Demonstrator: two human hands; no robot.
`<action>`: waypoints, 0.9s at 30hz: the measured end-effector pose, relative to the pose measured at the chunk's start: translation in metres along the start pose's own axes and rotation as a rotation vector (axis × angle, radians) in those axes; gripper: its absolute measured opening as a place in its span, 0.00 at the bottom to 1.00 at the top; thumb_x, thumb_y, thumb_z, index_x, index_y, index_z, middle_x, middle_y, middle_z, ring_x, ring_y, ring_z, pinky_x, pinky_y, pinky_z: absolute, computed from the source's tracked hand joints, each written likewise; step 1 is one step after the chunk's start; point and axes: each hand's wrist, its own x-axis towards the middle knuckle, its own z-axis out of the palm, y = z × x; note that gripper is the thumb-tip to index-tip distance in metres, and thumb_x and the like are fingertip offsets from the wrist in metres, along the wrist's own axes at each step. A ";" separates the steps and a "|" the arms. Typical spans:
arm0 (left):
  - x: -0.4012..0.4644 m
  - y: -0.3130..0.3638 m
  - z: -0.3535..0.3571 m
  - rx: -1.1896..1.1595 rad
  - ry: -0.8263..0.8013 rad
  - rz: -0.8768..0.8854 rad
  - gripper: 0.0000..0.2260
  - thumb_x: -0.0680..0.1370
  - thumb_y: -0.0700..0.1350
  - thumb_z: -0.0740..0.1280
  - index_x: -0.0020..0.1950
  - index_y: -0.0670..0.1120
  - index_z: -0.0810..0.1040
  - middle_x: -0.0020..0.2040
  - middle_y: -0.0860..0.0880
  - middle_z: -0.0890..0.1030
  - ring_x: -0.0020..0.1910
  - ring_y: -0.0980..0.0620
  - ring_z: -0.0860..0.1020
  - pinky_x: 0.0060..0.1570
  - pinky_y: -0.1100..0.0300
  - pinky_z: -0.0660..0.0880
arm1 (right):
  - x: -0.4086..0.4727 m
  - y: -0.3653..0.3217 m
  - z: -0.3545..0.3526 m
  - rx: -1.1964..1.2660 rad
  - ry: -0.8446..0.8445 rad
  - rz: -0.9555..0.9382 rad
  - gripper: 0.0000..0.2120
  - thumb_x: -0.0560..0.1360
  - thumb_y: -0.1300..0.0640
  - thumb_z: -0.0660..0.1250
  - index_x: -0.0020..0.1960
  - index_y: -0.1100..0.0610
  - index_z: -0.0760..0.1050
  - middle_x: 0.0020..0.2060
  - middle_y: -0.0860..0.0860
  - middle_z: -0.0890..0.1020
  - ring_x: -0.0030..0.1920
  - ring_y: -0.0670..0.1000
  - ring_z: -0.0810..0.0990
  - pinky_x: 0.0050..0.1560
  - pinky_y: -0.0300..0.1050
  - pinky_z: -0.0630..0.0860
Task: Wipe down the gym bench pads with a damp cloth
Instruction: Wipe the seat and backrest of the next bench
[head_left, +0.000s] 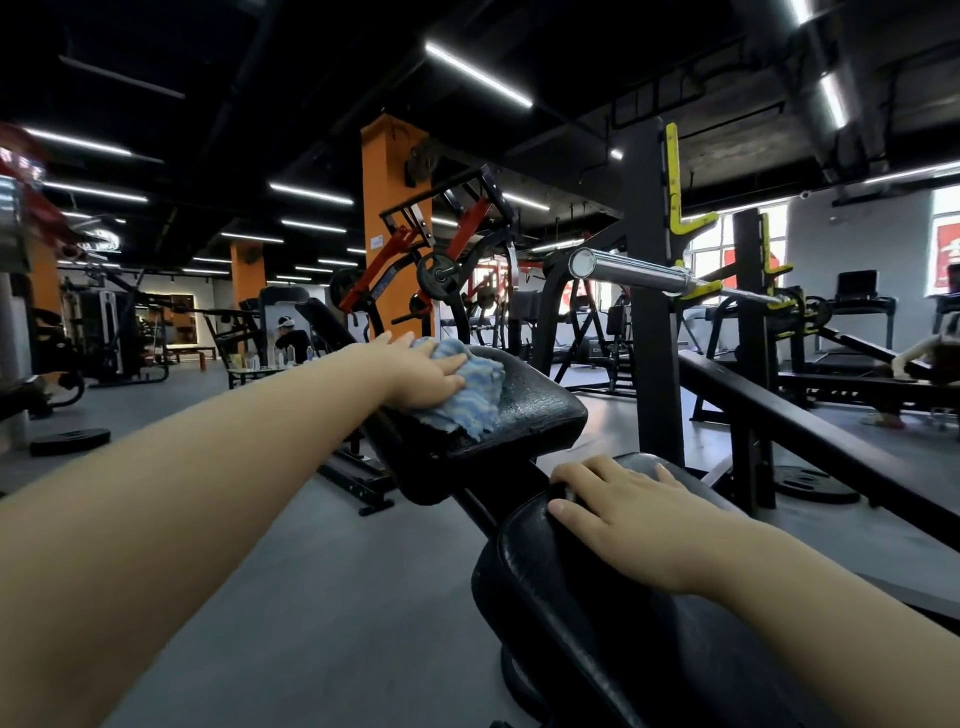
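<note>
A black gym bench runs away from me in two pads. On the far, raised pad (524, 410) lies a blue and white striped cloth (470, 392). My left hand (421, 371) presses flat on the cloth's left part, fingers straight, arm stretched forward. The pad's surface right of the cloth glistens wet. My right hand (631, 512) rests flat on the near pad (561, 597), fingers spread over its top end, holding nothing.
A black rack upright (652, 312) with yellow hooks carries a chrome barbell (639, 273) just right of the far pad. A black rail (810, 421) runs along the right. Weight plates (70, 441) lie on the grey floor. Other machines and a person (288, 340) stand far back.
</note>
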 end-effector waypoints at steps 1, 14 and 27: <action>0.011 0.003 -0.001 -0.029 -0.015 -0.037 0.24 0.80 0.62 0.40 0.76 0.60 0.42 0.78 0.45 0.43 0.76 0.42 0.44 0.73 0.43 0.41 | 0.000 0.000 0.000 -0.006 0.000 -0.003 0.21 0.80 0.39 0.44 0.70 0.43 0.58 0.67 0.47 0.65 0.70 0.51 0.65 0.72 0.60 0.52; 0.027 0.087 -0.001 0.011 0.029 0.181 0.25 0.79 0.65 0.46 0.74 0.65 0.44 0.78 0.45 0.42 0.75 0.38 0.43 0.72 0.40 0.41 | 0.003 0.001 -0.002 -0.015 -0.022 0.022 0.22 0.80 0.39 0.45 0.71 0.45 0.57 0.69 0.47 0.64 0.70 0.52 0.64 0.71 0.60 0.53; -0.053 0.067 0.026 0.298 0.275 0.424 0.28 0.75 0.52 0.67 0.73 0.61 0.61 0.78 0.47 0.46 0.75 0.42 0.49 0.71 0.46 0.53 | -0.003 -0.011 -0.016 0.039 -0.083 0.106 0.20 0.81 0.42 0.49 0.71 0.45 0.60 0.69 0.47 0.66 0.72 0.50 0.61 0.72 0.57 0.52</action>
